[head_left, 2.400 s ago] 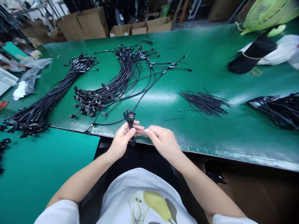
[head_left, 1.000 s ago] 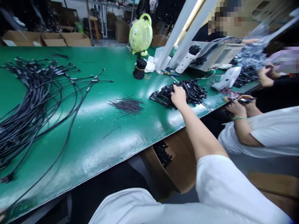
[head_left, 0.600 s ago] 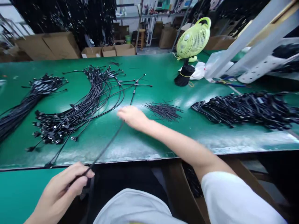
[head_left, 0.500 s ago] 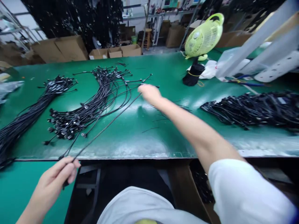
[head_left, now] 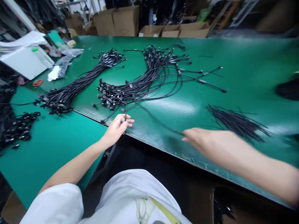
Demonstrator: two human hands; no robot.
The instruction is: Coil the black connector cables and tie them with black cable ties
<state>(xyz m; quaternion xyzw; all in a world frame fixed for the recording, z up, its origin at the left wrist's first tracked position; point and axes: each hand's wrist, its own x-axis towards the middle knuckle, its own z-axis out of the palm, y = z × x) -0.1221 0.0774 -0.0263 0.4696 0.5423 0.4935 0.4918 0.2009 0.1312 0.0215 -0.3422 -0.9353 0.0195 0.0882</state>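
Note:
Near the front edge of the green table, my left hand [head_left: 118, 126] pinches a thin black cable [head_left: 125, 112] between thumb and fingers. The other fingers are partly stretched out. Farther right, my right hand [head_left: 198, 137] is blurred by motion, its fingers closed on the end of a dark cable length [head_left: 163, 125] that bows back towards the left hand. Whether both are one cable I cannot tell for sure. Just behind my left hand lies a curved heap of black cables [head_left: 144, 81] with connectors at both ends. A few stray ends reach out to its right.
Left of the heap lies another cable bundle [head_left: 81, 79]. Several cut black strips [head_left: 235, 123] lie behind my right forearm. An orange-handled tool [head_left: 37, 83], plastic bags [head_left: 63, 63] and a white box [head_left: 26, 62] are at the left. Cardboard boxes [head_left: 126, 21] stand beyond the table.
The view has swung left. My right hand has come back from the far ends of the heap to the front right. My left hand is now over the table edge beside the connectors.

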